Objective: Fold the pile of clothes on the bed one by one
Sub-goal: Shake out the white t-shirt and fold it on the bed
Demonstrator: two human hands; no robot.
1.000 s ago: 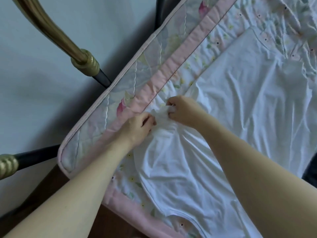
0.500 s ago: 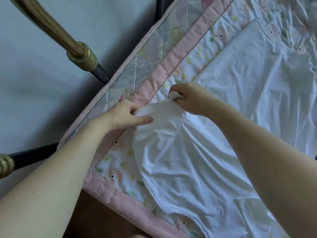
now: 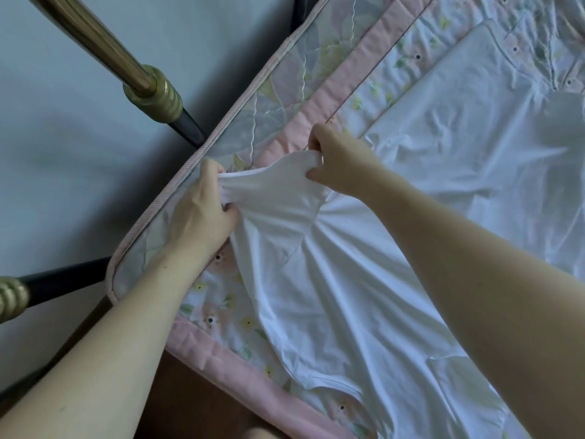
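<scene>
Sleeve [image 3: 275, 188] now stretched wider between both hands, near the bed's corner.
Left hand [image 3: 202, 210] and right hand [image 3: 338, 166] pinch the white shirt [image 3: 364, 280]; risk: tension bunches the smoothed body.

Counts on the bed

One white T-shirt [image 3: 364, 280], one floral quilt [image 3: 357, 77], two hands [image 3: 199, 213] [image 3: 340, 160], two brass bed-frame fittings [image 3: 155, 96] [image 3: 11, 299].
</scene>
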